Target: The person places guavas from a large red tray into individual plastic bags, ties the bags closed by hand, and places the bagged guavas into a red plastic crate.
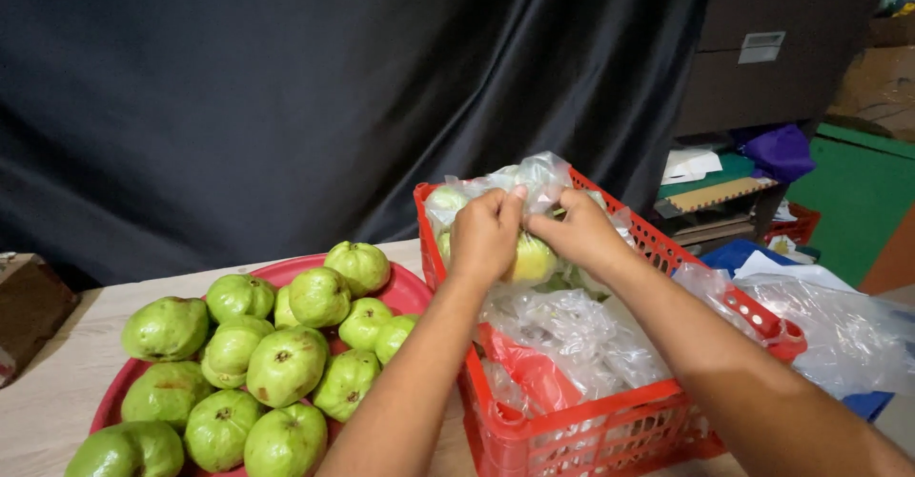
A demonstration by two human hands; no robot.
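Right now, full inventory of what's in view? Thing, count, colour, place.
Round red plastic tray: one, red, on the table at left.
Green guavas: about fourteen, green, piled on the tray.
Red plastic lattice crate: one, red, right of the tray.
Clear plastic bags: several, transparent, crumpled inside the crate and beside it on the right.
Yellow-green guava: one, held over the crate among bags.
Pale wooden table: one, light wood, under it all.
Black cloth backdrop: one, black, behind the table.
Brown box: one, brown, far left edge.
Left hand: on the held guava.
Right hand: pinching the bag at the guava.
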